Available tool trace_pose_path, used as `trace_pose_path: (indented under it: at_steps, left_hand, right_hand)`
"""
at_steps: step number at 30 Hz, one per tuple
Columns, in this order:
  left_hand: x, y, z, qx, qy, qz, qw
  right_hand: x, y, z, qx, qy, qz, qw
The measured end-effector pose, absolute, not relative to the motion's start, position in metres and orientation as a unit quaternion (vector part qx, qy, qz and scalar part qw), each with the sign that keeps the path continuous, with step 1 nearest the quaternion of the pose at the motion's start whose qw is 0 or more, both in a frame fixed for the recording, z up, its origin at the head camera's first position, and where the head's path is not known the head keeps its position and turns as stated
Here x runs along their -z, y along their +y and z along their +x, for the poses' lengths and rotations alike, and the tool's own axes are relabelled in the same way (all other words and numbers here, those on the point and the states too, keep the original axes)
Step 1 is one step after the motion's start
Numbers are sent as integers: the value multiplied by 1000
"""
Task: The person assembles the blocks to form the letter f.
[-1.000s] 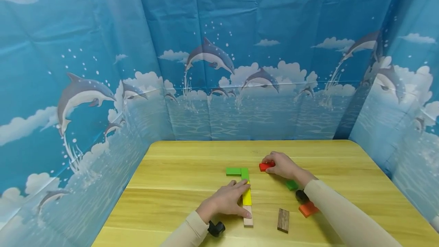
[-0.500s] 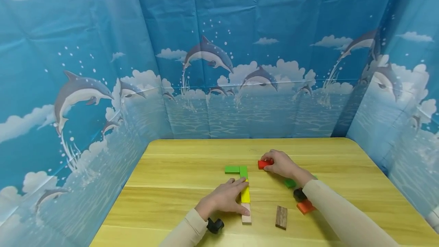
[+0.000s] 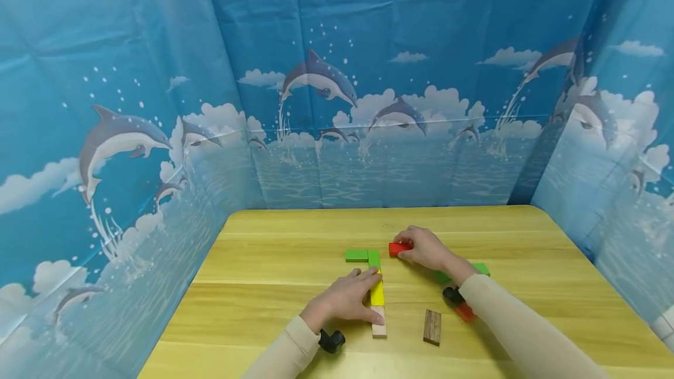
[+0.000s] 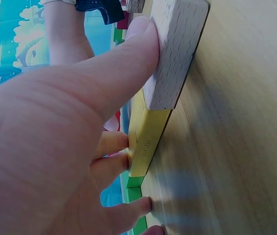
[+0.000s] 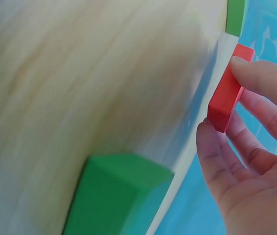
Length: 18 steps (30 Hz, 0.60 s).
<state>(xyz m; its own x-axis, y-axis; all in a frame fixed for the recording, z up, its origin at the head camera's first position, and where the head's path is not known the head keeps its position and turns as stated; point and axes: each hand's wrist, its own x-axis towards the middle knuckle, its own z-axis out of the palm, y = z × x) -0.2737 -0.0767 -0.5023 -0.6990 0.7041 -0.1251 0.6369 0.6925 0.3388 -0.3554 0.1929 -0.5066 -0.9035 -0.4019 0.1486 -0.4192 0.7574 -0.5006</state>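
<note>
My right hand [image 3: 425, 248] pinches a red wooden block [image 3: 397, 250] between thumb and fingers, a short gap to the right of the row's far end. In the right wrist view the red block [image 5: 228, 93] lies lengthwise across the grip. My left hand [image 3: 344, 297] rests along the row, thumb on the pale wood block [image 3: 379, 331] and fingertips on the yellow block [image 3: 377, 294]. Beyond the yellow one, a green block [image 3: 374, 258] continues the row, and another green block [image 3: 357, 256] sits crosswise at its far end, pointing left.
A dark brown wood block [image 3: 432, 327] lies right of the row. Under my right forearm are an orange-red block [image 3: 466, 312] and green blocks [image 3: 481, 269], partly hidden. Black cameras [image 3: 332, 341] hang at both wrists. A dolphin-printed curtain [image 3: 337, 104] encloses the table [image 3: 253, 285].
My right hand has carried the red block a little leftward, closer to the green corner of the row. The left hand keeps its place on the blocks. The head view has shifted slightly.
</note>
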Motion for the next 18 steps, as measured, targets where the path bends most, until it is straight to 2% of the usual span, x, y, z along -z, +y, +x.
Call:
trace_pose_path:
  at_steps: [18]
  left_hand:
    - [502, -78, -276, -139, 911, 367, 123]
  right_hand:
    - [514, 173, -358, -253, -941, 225, 9]
